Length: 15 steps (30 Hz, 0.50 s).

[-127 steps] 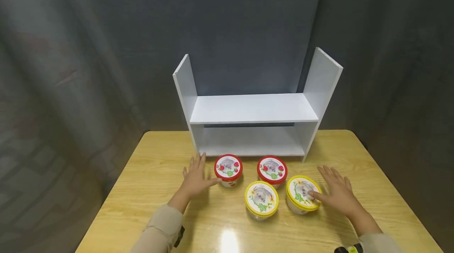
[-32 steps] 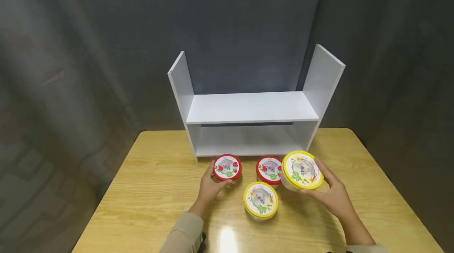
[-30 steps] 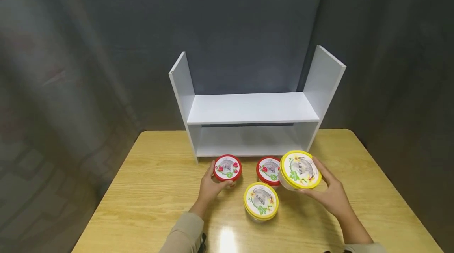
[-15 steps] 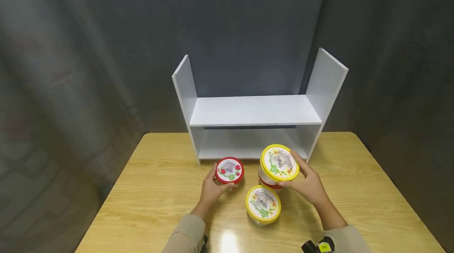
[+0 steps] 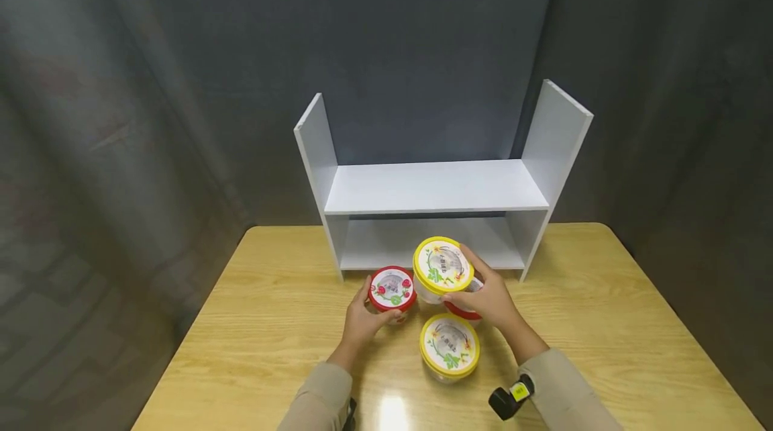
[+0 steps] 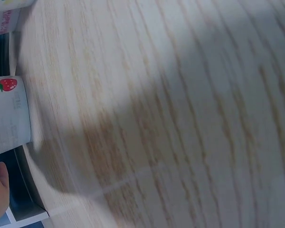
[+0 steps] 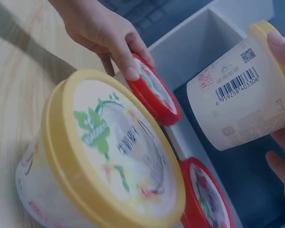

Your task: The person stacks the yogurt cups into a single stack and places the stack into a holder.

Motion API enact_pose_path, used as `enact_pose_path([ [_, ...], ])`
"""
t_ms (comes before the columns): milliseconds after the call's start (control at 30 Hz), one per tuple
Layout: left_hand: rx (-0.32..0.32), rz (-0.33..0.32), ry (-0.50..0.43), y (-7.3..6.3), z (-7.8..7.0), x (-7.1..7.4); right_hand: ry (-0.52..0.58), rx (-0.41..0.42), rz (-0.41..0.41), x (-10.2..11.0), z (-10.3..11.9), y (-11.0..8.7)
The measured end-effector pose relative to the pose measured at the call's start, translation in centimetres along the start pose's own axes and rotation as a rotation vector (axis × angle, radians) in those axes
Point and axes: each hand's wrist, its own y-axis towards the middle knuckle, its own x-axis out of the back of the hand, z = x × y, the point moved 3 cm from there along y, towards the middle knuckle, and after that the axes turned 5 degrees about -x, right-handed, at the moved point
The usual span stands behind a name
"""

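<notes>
My left hand (image 5: 360, 320) grips the side of a red-lidded tub (image 5: 392, 288) with strawberries on its lid, thumb at the front and fingers behind. My right hand (image 5: 492, 297) holds a yellow-lidded tub (image 5: 443, 264) by its lid edge, raised above the table. The right wrist view shows this held tub's barcode side (image 7: 237, 90). From the head, it overlaps the gap between the two red-lidded tubs. The second red-lidded tub (image 5: 464, 311) is partly hidden behind my right hand. Another yellow-lidded tub (image 5: 449, 347) stands nearest me on the table.
A white two-tier shelf (image 5: 435, 188) with tall side panels stands at the back of the wooden table (image 5: 266, 310), just behind the tubs. Its lower tier (image 5: 377, 243) opens toward me. Dark grey curtains (image 5: 423, 48) surround the table on three sides.
My right hand has taken hold of the rightmost yellow-lidded tub, lifted it and carried it left past the right red-lidded one. My left hand has closed round the left red-lidded tub.
</notes>
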Motion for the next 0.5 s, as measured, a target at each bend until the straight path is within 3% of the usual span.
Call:
enact_pose_path([
  [300,-0.053,-0.019,0.018,0.3,0.3,0.2,0.001,0.0,0.054,-2.8,0.5,2.4],
  [500,-0.032,-0.011,0.015,0.4,0.5,0.3,0.043,0.023,0.104,-4.6,0.4,3.1],
])
